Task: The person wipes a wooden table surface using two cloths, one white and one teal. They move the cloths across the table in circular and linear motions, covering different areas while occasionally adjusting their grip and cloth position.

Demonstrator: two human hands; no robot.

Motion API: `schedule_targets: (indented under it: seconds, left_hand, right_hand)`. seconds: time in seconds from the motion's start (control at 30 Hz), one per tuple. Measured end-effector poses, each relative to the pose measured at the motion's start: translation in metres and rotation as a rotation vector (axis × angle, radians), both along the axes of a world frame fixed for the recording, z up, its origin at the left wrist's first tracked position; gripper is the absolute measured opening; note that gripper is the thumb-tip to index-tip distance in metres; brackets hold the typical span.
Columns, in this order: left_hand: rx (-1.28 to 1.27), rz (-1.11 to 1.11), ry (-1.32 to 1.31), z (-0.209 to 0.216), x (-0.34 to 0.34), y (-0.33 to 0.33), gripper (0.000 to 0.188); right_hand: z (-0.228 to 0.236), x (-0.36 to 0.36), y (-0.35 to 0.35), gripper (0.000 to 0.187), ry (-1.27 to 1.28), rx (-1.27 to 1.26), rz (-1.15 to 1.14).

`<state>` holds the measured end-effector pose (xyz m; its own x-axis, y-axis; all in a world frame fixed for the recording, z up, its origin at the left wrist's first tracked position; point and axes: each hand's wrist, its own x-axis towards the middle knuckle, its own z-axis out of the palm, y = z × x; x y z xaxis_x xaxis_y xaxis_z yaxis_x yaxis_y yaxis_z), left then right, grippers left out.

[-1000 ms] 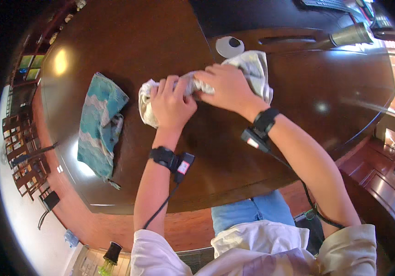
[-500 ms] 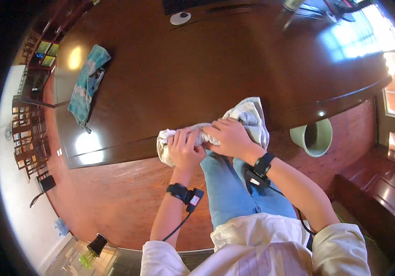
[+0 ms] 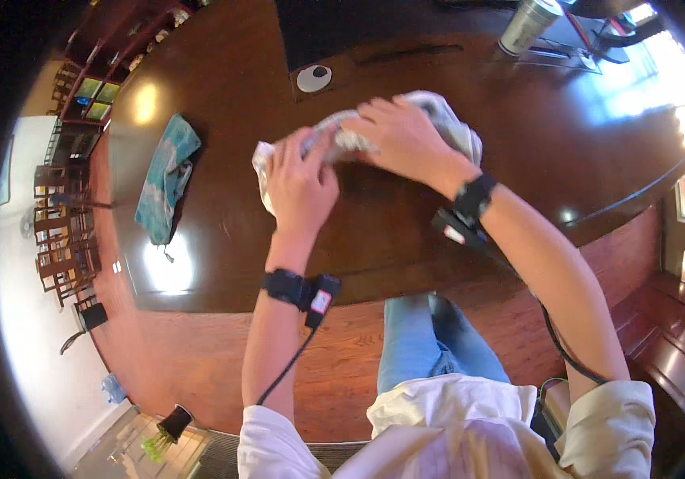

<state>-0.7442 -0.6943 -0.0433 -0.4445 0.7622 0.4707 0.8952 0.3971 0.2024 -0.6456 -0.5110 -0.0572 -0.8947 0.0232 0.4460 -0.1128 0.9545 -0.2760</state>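
A pale, bunched-up cloth [image 3: 446, 124] lies over the dark glossy wooden table [image 3: 239, 255], well in from its near edge. My left hand [image 3: 302, 176] grips the cloth's left part with bent fingers. Close beside it, my right hand [image 3: 398, 140] is closed on the middle of the same cloth, whose right end sticks out past the knuckles. The fingertips of both hands are partly sunk in the folds. Each wrist wears a black band with a small cabled box. On the table's left side lies a folded teal and grey cloth [image 3: 168, 180] with a cord at its lower end.
Beyond my hands sits a round white disc with a dark spot [image 3: 314, 78] at the corner of a black mat [image 3: 318, 32]. A metal canister [image 3: 528, 28] stands at the far right. A potted plant [image 3: 173, 423] is on the floor, lower left.
Both hands have moved forward with the pale cloth, from the table's near edge to farther in on its top. My view has shifted slightly, and the green bin at the right is out of sight.
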Motion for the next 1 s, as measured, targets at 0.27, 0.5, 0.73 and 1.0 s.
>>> schedule_targets:
  seconds: [0.27, 0.5, 0.73, 1.0]
  left_hand:
    - [-0.111, 0.061, 0.017, -0.030, -0.076, 0.103, 0.044]
    - [-0.153, 0.111, 0.014, -0.051, -0.084, 0.116, 0.039]
    - [-0.053, 0.190, 0.014, -0.056, -0.020, 0.096, 0.035]
    - [-0.063, 0.224, -0.084, -0.055, 0.143, 0.030, 0.031]
  right_hand:
    - [-0.025, -0.074, 0.088, 0.042, 0.002, 0.072, -0.163]
    - [-0.053, -0.074, 0.099, 0.044, -0.036, -0.162, -0.205]
    - [-0.035, -0.031, 0.072, 0.050, -0.084, -0.271, -0.170]
    - [-0.028, 0.128, 0.001, 0.040, -0.204, -0.419, -0.106]
